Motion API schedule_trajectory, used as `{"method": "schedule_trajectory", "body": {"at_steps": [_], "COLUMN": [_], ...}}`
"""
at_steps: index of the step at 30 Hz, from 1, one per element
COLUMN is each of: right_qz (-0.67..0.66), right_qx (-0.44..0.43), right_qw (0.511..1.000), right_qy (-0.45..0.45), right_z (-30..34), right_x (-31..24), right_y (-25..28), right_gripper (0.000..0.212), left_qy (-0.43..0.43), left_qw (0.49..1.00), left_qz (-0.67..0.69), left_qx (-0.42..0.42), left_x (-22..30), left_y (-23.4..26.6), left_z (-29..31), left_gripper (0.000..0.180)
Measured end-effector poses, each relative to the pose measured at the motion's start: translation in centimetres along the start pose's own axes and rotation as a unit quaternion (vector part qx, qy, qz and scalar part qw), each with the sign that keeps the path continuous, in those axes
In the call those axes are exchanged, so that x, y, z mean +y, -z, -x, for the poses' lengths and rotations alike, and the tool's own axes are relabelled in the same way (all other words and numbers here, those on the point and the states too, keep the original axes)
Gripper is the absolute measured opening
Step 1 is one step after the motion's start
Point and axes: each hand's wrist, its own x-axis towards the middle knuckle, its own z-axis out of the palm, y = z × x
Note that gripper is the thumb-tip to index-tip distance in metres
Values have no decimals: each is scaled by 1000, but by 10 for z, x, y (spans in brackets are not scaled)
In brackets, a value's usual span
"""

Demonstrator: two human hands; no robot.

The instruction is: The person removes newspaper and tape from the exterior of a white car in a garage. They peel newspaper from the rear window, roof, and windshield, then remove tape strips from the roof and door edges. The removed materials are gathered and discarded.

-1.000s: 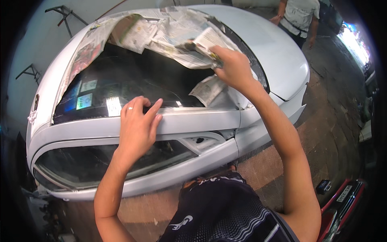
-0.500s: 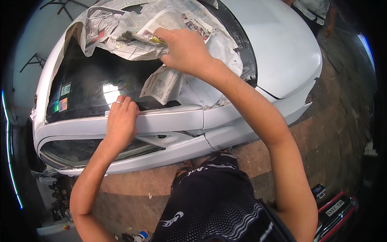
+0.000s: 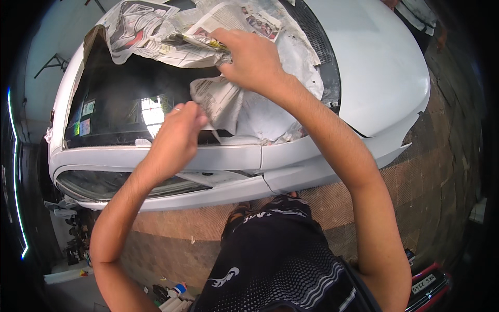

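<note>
My right hand (image 3: 254, 60) is closed on a crumpled edge of newspaper (image 3: 223, 21), lifting the sheets off the dark windshield (image 3: 130, 104) of a white car. Lower down, my left hand (image 3: 179, 132) is closed in a pinch above the glass edge. From its fingertips a narrow pale strip of tape (image 3: 215, 134) runs down to the lower border of the windshield. A folded flap of newsprint (image 3: 215, 101) hangs between the two hands. Beside it, whitish plastic sheeting (image 3: 265, 114) covers the rest of the glass near the hood.
The car's white hood (image 3: 374, 62) spreads to the right, past the black cowl grille (image 3: 314, 36). A side window (image 3: 125, 186) lies below the roof pillar. Patterned floor (image 3: 171, 226) runs around my legs. Another person's arm (image 3: 441, 40) shows at top right, and a red object (image 3: 429, 286) sits at lower right.
My left hand has risen off the windshield edge and moved right, with the strip now stretched from its fingers. My right hand still grips the newspaper; the view has shifted slightly.
</note>
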Motion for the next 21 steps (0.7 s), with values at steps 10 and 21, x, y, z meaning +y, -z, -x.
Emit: {"method": "schedule_trajectory", "body": {"at_steps": [10,21], "right_qz": [-2,-593], "right_qx": [67,-25], "right_qw": [986,712], "right_qy": [-154,-376], "right_z": [-9,45], "right_x": [72,75], "right_y": [74,69], "right_gripper": [45,66], "left_qy": [-8,-122], "left_qw": [876,943], "left_qz": [443,199], "left_qx": [190,238], "left_x": [39,57], "left_y": [47,-95], "left_z": [-102,-162], "left_gripper": [26,74]}}
